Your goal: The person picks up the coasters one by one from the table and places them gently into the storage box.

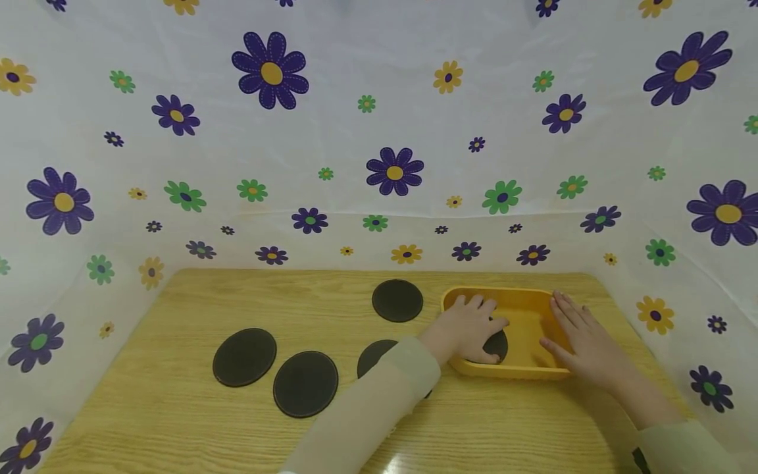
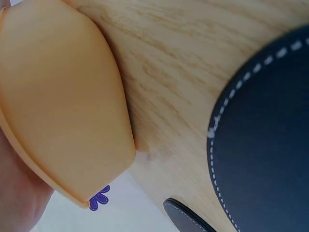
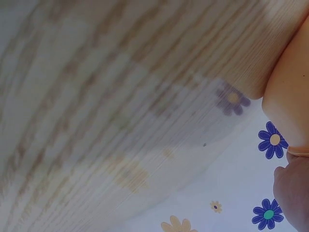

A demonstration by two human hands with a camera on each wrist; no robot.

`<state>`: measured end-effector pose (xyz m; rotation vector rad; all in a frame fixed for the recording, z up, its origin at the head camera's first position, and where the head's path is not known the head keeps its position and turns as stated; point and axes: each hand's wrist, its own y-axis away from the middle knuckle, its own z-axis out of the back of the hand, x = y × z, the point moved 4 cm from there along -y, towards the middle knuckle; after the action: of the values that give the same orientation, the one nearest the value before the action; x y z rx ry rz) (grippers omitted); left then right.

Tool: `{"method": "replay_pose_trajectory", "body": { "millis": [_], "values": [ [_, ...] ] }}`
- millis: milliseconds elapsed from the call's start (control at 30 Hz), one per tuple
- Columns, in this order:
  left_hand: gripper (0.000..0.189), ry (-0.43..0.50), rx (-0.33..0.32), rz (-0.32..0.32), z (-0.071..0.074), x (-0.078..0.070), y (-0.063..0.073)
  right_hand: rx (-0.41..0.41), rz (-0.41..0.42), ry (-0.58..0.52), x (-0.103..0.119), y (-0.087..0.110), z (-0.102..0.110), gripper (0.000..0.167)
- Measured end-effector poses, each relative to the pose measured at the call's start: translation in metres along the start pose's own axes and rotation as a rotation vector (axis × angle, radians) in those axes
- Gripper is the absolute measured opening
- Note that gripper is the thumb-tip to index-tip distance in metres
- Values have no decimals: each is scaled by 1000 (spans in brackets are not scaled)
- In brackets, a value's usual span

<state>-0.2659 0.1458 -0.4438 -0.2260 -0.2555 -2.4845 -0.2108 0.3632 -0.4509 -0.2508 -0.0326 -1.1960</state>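
Note:
A yellow plastic tray (image 1: 521, 372) stands at the right of the wooden table. My left hand (image 1: 464, 328) reaches over its left rim and holds a round black coaster (image 1: 496, 345) inside, thumb at the near edge and fingers spread across the top. Most of that coaster is hidden under the hand. My right hand (image 1: 589, 342) rests on the tray's right end, its fingers straight along the rim and the thumb inside. In the left wrist view, the tray's outer wall (image 2: 63, 96) rises beside a black coaster (image 2: 270, 130) with white stitching.
More black coasters lie left of the tray: one at the back (image 1: 397, 300), one at far left (image 1: 245, 357), another beside it (image 1: 305, 384). My left sleeve (image 1: 379, 408) partly covers a further coaster (image 1: 373, 355). A white flowered cloth (image 1: 331, 131) surrounds the wooden table (image 1: 177, 421).

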Motion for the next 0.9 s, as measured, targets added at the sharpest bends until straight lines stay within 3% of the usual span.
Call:
{"method": "replay_pose_trajectory", "body": {
  "millis": [467,733,900],
  "values": [
    [70,21,-60,-9,9,14,11,-14,12,1,0,0,0,81],
    [70,44,-50,19,12,38,22,-11,17,-6,0,0,0,82],
    [68,61,-79,47,12,56,30,-10,19,0,-2,0,0,81]
  ]
}}
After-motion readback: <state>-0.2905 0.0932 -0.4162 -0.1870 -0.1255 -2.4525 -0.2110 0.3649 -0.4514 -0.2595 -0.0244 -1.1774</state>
